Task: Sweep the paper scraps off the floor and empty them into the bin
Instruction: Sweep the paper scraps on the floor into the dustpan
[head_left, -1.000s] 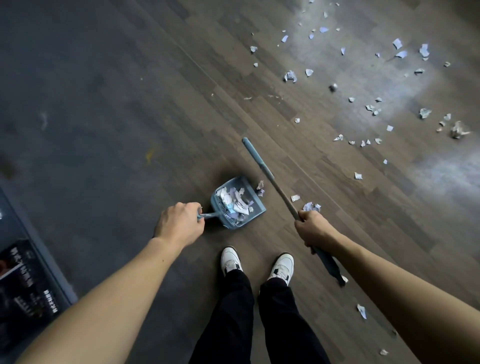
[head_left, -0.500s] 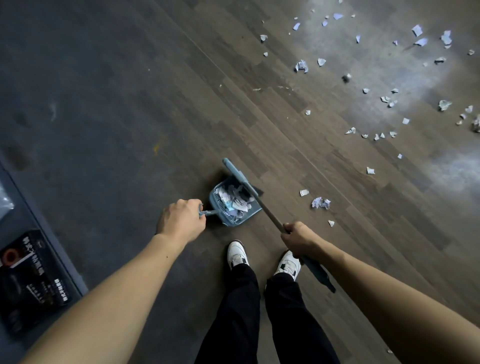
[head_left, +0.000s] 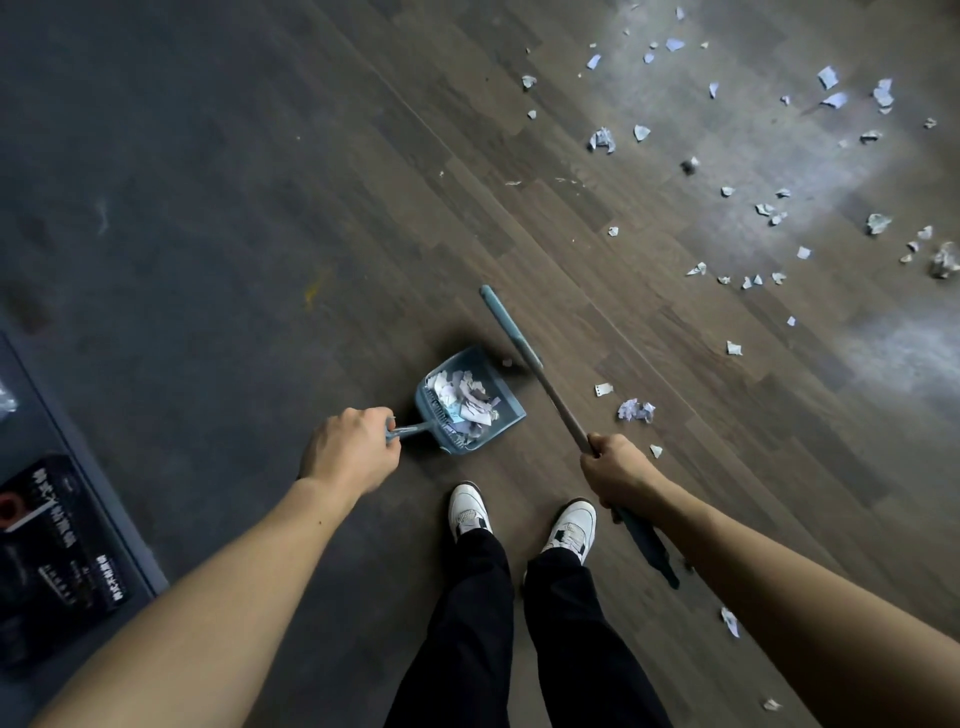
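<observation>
Left hand (head_left: 353, 449): is gripping the thin handle of the blue plastic dustpan (head_left: 503, 387), fingers curled round it.
Dustpan: is sitting on the dark wood-plank floor (head_left: 260, 234), its mouth facing away from the person.
Right hand (head_left: 615, 470): is clasping the grey shaft of the blue-headed broom (head_left: 550, 387) — the head is reaching just past the dustpan's far corner.
White paper scraps (head_left: 465, 400): are filling the dustpan; a crumpled clump (head_left: 636, 410) is lying just right of the dustpan, and many more are lying scattered well beyond it — up and to the right.
</observation>
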